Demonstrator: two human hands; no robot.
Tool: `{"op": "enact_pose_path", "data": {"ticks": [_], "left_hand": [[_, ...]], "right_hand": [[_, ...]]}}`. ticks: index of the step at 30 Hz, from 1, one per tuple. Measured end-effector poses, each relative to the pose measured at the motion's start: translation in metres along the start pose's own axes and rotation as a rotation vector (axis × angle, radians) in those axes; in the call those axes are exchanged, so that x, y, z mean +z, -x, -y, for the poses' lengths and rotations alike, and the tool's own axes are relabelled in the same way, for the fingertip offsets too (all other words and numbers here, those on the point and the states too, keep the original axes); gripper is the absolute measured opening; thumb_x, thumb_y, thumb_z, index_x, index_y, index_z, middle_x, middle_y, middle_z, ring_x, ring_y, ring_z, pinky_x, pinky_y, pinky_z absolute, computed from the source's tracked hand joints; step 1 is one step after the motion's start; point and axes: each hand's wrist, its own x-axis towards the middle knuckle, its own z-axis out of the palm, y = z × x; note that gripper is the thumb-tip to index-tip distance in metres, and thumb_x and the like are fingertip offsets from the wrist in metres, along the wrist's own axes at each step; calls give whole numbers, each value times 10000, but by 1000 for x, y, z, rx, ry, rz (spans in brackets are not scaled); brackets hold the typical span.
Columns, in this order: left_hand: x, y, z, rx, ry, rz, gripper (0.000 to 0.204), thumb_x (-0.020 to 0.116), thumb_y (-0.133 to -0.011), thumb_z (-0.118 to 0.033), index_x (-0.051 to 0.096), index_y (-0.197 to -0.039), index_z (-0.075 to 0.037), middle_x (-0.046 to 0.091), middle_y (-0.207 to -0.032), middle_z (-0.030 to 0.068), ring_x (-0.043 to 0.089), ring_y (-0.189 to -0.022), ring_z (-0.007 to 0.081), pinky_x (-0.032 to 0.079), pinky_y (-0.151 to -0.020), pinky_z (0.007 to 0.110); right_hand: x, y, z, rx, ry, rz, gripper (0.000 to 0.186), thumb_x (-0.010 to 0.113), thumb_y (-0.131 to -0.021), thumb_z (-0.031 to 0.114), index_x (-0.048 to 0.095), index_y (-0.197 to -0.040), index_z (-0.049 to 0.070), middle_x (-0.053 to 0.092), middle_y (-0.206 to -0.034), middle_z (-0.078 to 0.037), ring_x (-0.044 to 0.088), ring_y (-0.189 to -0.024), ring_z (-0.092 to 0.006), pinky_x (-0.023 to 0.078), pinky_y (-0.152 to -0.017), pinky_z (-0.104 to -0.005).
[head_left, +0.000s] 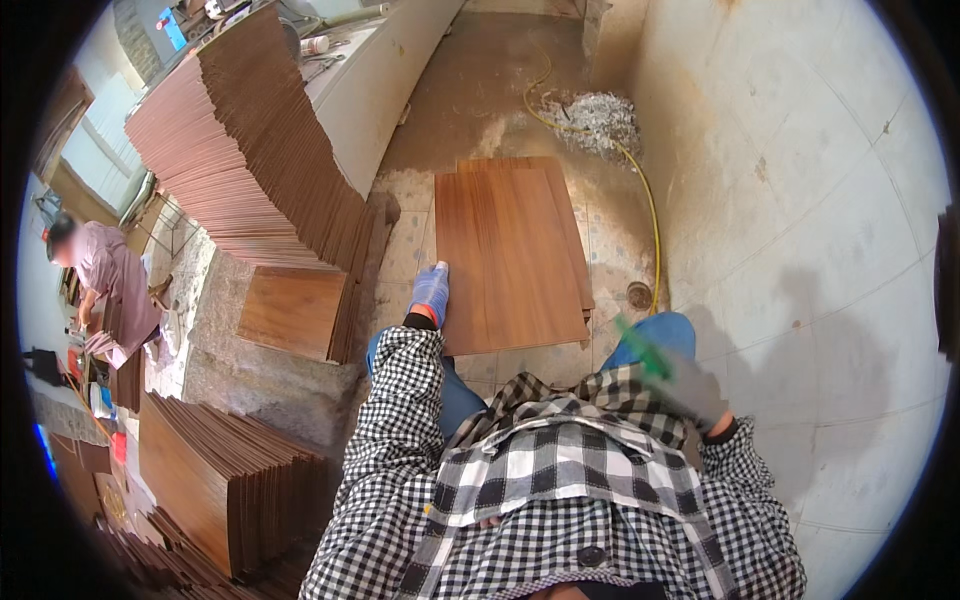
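Observation:
A reddish-brown wooden board (pixel 510 260) lies in front of my knees, on top of other boards whose edges show at its far and right sides. At its left edge is my left hand (pixel 430 292), in a blue glove, closed on the board's rim with the fingertips on top. My right hand (pixel 695 392), in a grey glove and smeared by motion, is raised over my right thigh. It is closed around a green object (pixel 645 352), too blurred to tell its kind, held apart from the board.
A tall, leaning stack of boards (pixel 250 150) rises at the left, with another stack (pixel 230 480) nearer. A yellow hose (pixel 652 215) runs along the right wall past a pale scrap heap (pixel 600 122) and a floor drain (pixel 638 293). Another person (pixel 115 280) works at far left.

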Motion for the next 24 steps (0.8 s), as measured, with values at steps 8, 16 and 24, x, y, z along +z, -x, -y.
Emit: {"op": "enact_pose_path", "data": {"ticks": [8, 16, 24], "left_hand": [[-17, 0, -11, 14, 33, -187, 446, 491, -1079, -365, 692, -1127, 31, 726, -1099, 205, 670, -1000, 329, 505, -887, 416], [-56, -4, -7, -475, 1548, 1364, 603, 466, -1062, -449, 478, -1375, 67, 609, -1111, 224, 641, -905, 316, 515, -810, 418], [-26, 24, -48, -324, 1534, 1275, 562, 415, -1060, -491, 511, -1260, 25, 580, -1032, 142, 581, -828, 240, 501, -764, 361]], "right_hand": [[8, -52, -19, -150, -187, -351, 601, 642, -995, 410, 525, -1442, 26, 687, -1122, -209, 664, -987, -341, 512, -846, -416], [12, -54, 23, -568, 154, -437, 695, 711, -943, 313, 446, -1534, 60, 631, -1176, -231, 628, -1073, -393, 506, -935, -432], [67, -79, 98, -1121, 506, -29, 597, 671, -946, 375, 522, -1463, 115, 672, -1090, -147, 661, -992, -315, 516, -801, -439]]}}
